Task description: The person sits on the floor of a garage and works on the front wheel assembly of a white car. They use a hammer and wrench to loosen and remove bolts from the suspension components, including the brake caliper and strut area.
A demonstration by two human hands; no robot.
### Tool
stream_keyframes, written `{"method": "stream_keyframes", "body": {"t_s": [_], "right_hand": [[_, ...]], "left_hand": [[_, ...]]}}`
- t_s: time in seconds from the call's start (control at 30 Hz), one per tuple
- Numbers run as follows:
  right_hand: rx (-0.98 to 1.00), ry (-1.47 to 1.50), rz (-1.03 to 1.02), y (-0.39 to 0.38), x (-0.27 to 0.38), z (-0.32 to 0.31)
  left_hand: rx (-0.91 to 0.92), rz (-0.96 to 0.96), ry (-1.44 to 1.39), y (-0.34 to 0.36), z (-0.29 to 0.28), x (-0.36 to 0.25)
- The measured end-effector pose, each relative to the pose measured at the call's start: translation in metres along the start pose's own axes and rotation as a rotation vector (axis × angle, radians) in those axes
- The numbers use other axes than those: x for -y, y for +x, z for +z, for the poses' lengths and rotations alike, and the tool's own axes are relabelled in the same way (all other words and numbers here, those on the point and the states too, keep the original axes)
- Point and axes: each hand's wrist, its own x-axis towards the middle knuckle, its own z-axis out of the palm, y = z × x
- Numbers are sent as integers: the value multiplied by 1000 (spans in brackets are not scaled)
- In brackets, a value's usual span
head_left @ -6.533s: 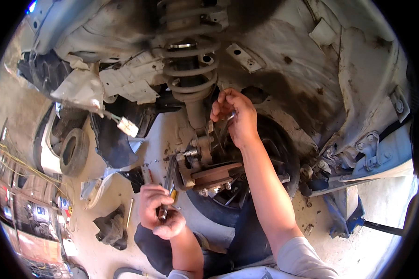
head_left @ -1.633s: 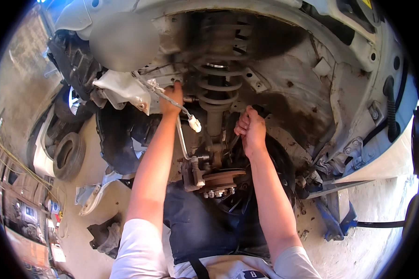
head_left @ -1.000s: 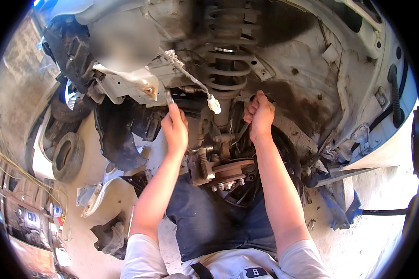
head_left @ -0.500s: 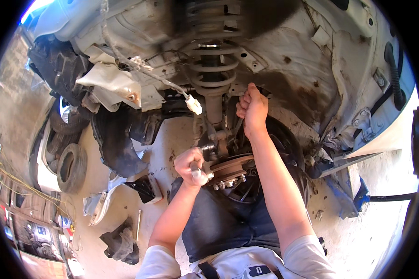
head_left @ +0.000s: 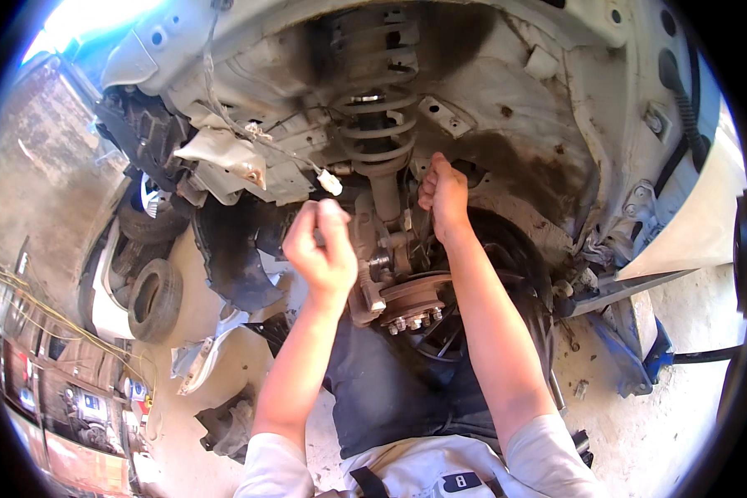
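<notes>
My left hand [head_left: 322, 253] is raised left of the strut, its fingers curled and closed. Whatever they may hold is hidden. Behind it hangs a pale connector [head_left: 329, 183] on a wire. Right of the strut, my right hand [head_left: 446, 197] is closed at the back of the wheel well, next to a thin dark line; I cannot make out what it grips. Between my hands stands the strut [head_left: 385, 197], with its coil spring [head_left: 378, 133] above. Below are a brake disc hub [head_left: 413, 297] with studs and what looks like a brake caliper [head_left: 363, 297].
White body panels surround the wheel well. A wheel [head_left: 510, 257] lies behind my right forearm. A blue stand [head_left: 631, 357] is at right. Tyres [head_left: 154, 299], a black liner [head_left: 232, 257] and dark scrap [head_left: 228, 427] lie at left.
My left hand has lifted up and left, away from the caliper beside the disc. My right hand stays closed by the strut. The view has shifted slightly.
</notes>
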Motion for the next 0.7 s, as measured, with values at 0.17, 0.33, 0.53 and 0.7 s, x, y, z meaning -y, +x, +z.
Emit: {"method": "stream_keyframes", "body": {"t_s": [0.17, 0.33, 0.53, 0.7], "right_hand": [[-51, -9, 41, -8, 3, 10], [-56, 0, 20, -10, 6, 11], [-38, -29, 59, -13, 7, 6], [-17, -6, 88, -7, 3, 6]], "left_hand": [[-83, 104, 211, 7, 4, 2], [-89, 177, 327, 15, 13, 13], [-28, -44, 657, 69, 42, 62], [-21, -204, 830, 98, 61, 127]]}}
